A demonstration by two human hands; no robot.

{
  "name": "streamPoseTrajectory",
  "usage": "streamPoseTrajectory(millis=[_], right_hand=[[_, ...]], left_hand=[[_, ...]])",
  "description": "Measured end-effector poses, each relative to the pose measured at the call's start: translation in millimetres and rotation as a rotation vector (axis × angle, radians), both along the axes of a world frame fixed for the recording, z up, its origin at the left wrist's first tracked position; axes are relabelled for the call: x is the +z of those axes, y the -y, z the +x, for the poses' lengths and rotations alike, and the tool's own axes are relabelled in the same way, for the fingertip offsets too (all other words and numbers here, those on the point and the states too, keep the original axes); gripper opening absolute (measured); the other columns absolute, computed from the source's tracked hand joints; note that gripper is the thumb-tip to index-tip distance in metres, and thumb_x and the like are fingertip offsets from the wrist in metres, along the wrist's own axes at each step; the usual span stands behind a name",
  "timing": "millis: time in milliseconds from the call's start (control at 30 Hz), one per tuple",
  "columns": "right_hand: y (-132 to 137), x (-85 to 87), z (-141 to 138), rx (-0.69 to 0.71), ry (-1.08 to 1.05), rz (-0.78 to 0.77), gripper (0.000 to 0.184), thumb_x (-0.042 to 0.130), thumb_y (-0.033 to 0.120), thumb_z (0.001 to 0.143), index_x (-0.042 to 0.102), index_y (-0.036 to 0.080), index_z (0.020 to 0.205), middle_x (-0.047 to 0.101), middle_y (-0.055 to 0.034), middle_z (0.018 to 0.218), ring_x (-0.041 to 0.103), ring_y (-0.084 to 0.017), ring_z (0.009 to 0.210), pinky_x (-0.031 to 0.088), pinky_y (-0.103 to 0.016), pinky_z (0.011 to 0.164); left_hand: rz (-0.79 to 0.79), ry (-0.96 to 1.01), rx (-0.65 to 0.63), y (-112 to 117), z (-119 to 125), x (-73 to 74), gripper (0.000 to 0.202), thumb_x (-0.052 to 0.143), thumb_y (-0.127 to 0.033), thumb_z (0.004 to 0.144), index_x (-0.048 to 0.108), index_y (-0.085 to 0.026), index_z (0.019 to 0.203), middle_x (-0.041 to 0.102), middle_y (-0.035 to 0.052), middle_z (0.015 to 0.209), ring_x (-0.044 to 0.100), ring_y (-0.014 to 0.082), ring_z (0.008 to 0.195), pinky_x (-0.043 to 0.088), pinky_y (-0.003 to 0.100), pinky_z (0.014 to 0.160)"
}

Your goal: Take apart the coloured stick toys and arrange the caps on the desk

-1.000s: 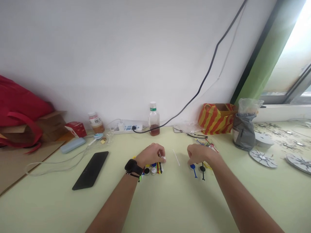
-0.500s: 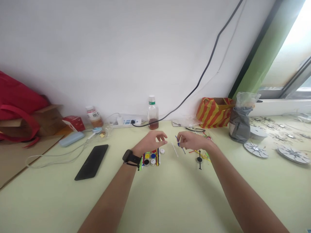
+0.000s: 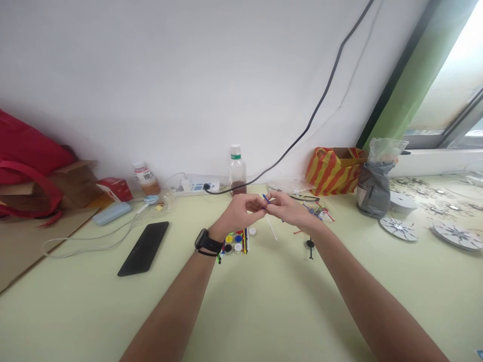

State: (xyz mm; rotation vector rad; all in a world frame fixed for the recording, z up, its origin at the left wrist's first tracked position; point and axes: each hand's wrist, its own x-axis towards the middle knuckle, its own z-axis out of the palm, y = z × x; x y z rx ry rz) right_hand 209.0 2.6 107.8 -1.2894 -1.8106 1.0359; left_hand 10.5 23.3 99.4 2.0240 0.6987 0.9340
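Observation:
My left hand (image 3: 245, 210) and my right hand (image 3: 286, 207) meet above the table, fingertips pinched together on a small blue plastic arrow (image 3: 265, 198). Fingers hide most of the arrow. Beneath the hands, a white arrow (image 3: 272, 230) lies on the table. Close to my left wrist are small round discs, among them a yellow disc (image 3: 229, 239), a blue disc (image 3: 238, 239) and a white disc (image 3: 252, 232), alongside several coloured strips (image 3: 245, 242). Below my right forearm rests a black disc (image 3: 310, 245) with a black arrow across it.
A bottle (image 3: 237, 173) stands behind the hands, near a power strip (image 3: 202, 188). On the left lies a black phone (image 3: 144, 249). To the right are small coloured parts (image 3: 323, 213), a striped bag (image 3: 332, 172), a grey bag (image 3: 373, 188) and slotted discs (image 3: 399, 229).
My right hand has moved left and up with the blue arrow. My left hand, open before, has come right and closed on the arrow too.

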Motion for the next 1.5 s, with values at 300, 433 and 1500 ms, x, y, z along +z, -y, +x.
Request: streamPoseTrajectory(millis=[300, 433, 1500], right_hand=[[-15, -32.0, 26, -0.021, 0.583, -0.146, 0.026, 0.067, 0.025, 0.082, 0.068, 0.021, 0.108, 0.071, -0.0071, 0.093, 0.061, -0.018, 0.068, 0.041, -0.027, 0.056], [-19, -25.6, 57, -0.008, 0.690, -0.107, 0.020, 0.062, 0.018, 0.083, 0.073, 0.024, 0.099, 0.072, -0.0078, 0.106, 0.067, -0.022, 0.087, 0.046, -0.028, 0.067], [-9, 0.0, 64, -0.145, 0.164, -0.125, 0.015, 0.050, 0.040, 0.102, 0.050, 0.025, 0.099, 0.073, -0.0018, 0.086, 0.058, -0.012, 0.060, 0.046, -0.025, 0.060]], left_hand=[[0.112, -0.322, 0.024, -6, 6, -35.9, 0.012, 0.075, -0.027, 0.076, 0.076, -0.021, 0.086, 0.076, 0.0041, 0.089, 0.070, 0.0221, 0.089, 0.053, 0.031, 0.079], [0.117, -0.477, 0.073, -10, 1, -44.7, 0.007, 0.076, -0.026, 0.070, 0.077, -0.021, 0.076, 0.076, 0.0044, 0.084, 0.069, 0.0252, 0.090, 0.051, 0.031, 0.075], [0.077, -0.553, 0.091, -29, -31, -43.6, 0.027, 0.088, -0.033, 0.057, 0.080, -0.023, 0.081, 0.075, 0.0044, 0.086, 0.067, 0.0225, 0.077, 0.047, 0.028, 0.063]])
